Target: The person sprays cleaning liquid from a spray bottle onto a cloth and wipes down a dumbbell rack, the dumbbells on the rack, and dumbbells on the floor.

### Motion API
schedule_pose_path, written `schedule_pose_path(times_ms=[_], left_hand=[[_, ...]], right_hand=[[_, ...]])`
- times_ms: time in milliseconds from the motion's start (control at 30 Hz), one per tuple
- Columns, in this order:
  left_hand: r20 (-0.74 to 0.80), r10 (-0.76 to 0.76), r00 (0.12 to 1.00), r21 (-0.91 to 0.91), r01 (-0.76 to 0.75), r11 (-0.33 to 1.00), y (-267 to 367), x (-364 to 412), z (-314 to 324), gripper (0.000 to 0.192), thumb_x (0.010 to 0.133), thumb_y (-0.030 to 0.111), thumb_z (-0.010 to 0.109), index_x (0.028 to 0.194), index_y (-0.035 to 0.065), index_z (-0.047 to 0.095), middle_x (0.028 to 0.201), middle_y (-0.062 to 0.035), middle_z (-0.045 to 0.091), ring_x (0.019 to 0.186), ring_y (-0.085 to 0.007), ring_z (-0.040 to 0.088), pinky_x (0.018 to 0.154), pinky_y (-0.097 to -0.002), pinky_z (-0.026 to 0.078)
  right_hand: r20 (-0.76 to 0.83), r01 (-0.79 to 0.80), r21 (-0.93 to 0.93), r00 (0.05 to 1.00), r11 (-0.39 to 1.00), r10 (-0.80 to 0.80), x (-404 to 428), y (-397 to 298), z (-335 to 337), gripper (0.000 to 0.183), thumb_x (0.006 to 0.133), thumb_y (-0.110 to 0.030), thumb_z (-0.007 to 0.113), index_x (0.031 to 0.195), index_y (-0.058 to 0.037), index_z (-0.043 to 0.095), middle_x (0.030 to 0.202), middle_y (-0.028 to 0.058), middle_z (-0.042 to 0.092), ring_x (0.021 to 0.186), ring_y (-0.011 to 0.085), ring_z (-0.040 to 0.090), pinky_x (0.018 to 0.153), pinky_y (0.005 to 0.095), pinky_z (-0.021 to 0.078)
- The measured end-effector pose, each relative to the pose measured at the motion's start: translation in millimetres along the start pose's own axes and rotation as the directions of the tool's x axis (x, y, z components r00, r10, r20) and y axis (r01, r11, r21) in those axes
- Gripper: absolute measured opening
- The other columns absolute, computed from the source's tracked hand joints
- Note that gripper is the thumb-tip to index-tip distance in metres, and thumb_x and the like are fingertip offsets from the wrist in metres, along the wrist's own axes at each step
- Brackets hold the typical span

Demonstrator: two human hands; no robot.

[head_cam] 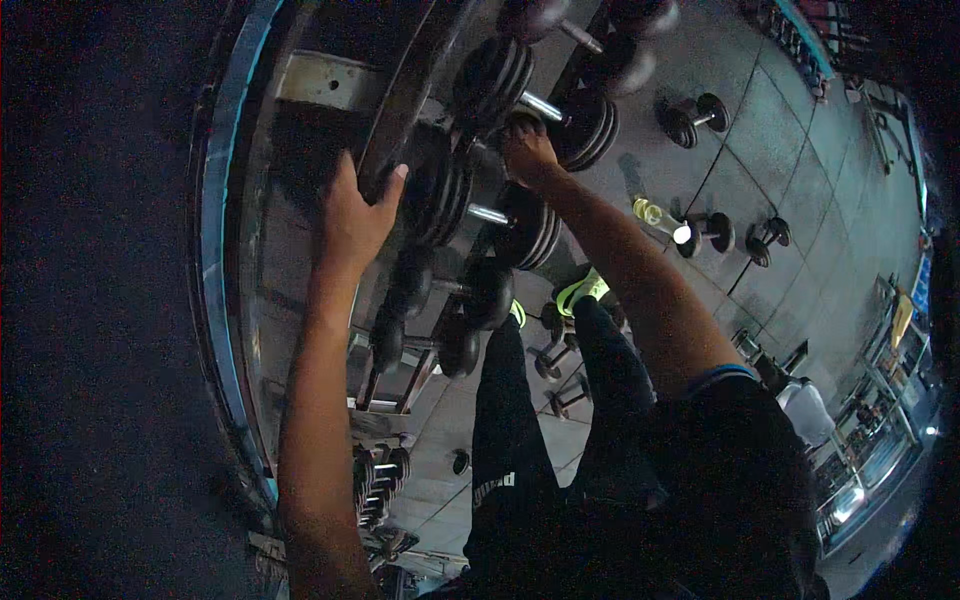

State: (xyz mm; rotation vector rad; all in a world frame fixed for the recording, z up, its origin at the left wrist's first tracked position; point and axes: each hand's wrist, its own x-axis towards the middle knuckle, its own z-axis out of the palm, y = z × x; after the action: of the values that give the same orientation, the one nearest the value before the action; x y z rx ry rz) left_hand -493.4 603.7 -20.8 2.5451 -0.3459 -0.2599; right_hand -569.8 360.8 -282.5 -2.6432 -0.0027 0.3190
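Observation:
My left hand (pixel 354 225) is at the long dark rail (pixel 405 90) of a dumbbell rack, thumb and forefinger spread apart on either side of it. Whether the palm presses on the rail cannot be made out. My right hand (pixel 529 154) reaches in between two large plate dumbbells. The farther dumbbell (pixel 544 106) and the nearer dumbbell (pixel 489 214) both have shiny metal handles and lie across the rack. The right fingers bend into dark shadow beside the farther one, and what they touch is hidden.
Round-headed black dumbbells (pixel 487 294) fill the rack nearer my legs. On the tiled floor (pixel 795 172) lie small dumbbells (pixel 705 120) and a yellowish bottle (pixel 656 216). My feet, in neon-yellow shoes (pixel 581 292), stand beside the rack. Another dumbbell rack (pixel 381 480) stands lower left.

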Motion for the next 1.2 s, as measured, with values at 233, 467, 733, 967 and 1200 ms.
schedule_pose_path(times_ms=[233, 467, 733, 967, 1200], left_hand=[[0.177, -0.112, 0.978, 0.007, 0.113, 0.994, 31.9, 12.9, -11.7, 0.052, 0.084, 0.04, 0.063, 0.11, -0.0033, 0.051, 0.096, -0.0254, 0.063, 0.089, -0.0409, 0.063, 0.076, -0.044, 0.05], [0.156, -0.107, 0.982, 0.071, 0.096, 0.993, 24.5, 4.5, -18.7, 0.055, 0.084, 0.039, 0.064, 0.112, -0.0054, 0.05, 0.098, -0.0263, 0.062, 0.089, -0.0411, 0.063, 0.078, -0.0435, 0.051], [0.089, -0.064, 0.994, -0.055, 0.069, 0.996, -11.0, 2.8, 3.4, 0.076, 0.081, 0.048, 0.064, 0.124, -0.0108, 0.044, 0.112, -0.0309, 0.057, 0.105, -0.0421, 0.057, 0.09, -0.0431, 0.045], [-0.051, 0.035, 0.998, -0.035, -0.037, 0.999, -4.1, 8.9, 25.5, 0.07, 0.081, 0.047, 0.063, 0.122, -0.0081, 0.048, 0.115, -0.0303, 0.055, 0.108, -0.043, 0.054, 0.093, -0.0431, 0.044], [0.077, -0.064, 0.995, -0.109, 0.072, 0.991, -18.5, 7.6, 28.0, 0.073, 0.082, 0.05, 0.061, 0.124, -0.009, 0.047, 0.122, -0.0306, 0.051, 0.116, -0.0425, 0.049, 0.098, -0.043, 0.041]], right_hand=[[-0.259, -0.078, 0.287, 0.953, 0.955, 0.156, -0.9, 17.0, 26.6, 0.046, 0.085, -0.029, 0.053, 0.125, -0.0074, 0.05, 0.123, 0.0157, 0.054, 0.115, 0.0325, 0.049, 0.098, 0.0435, 0.0372], [-0.141, -0.068, 0.326, 0.983, 0.943, 0.119, -30.8, -50.1, -16.0, 0.032, 0.087, -0.02, 0.051, 0.114, -0.0033, 0.058, 0.104, 0.0146, 0.063, 0.094, 0.0336, 0.059, 0.083, 0.0387, 0.0474], [0.356, -0.63, 0.397, 0.776, 0.667, 0.521, -152.4, -14.4, -135.2, 0.042, 0.089, -0.04, 0.052, 0.108, -0.0033, 0.059, 0.096, 0.0146, 0.063, 0.083, 0.023, 0.061, 0.074, 0.0364, 0.0487], [-0.047, -0.292, 0.824, 0.818, 0.485, 0.573, -318.5, 11.8, -211.9, 0.023, 0.088, -0.012, 0.058, 0.107, 0.0018, 0.057, 0.093, 0.0093, 0.064, 0.084, 0.018, 0.058, 0.076, 0.0324, 0.047], [-0.174, -0.264, 0.74, 0.813, 0.619, 0.555, -332.3, -79.8, -274.6, 0.026, 0.086, -0.011, 0.061, 0.109, 0.0007, 0.057, 0.104, 0.0081, 0.064, 0.098, 0.0155, 0.058, 0.082, 0.031, 0.0464]])
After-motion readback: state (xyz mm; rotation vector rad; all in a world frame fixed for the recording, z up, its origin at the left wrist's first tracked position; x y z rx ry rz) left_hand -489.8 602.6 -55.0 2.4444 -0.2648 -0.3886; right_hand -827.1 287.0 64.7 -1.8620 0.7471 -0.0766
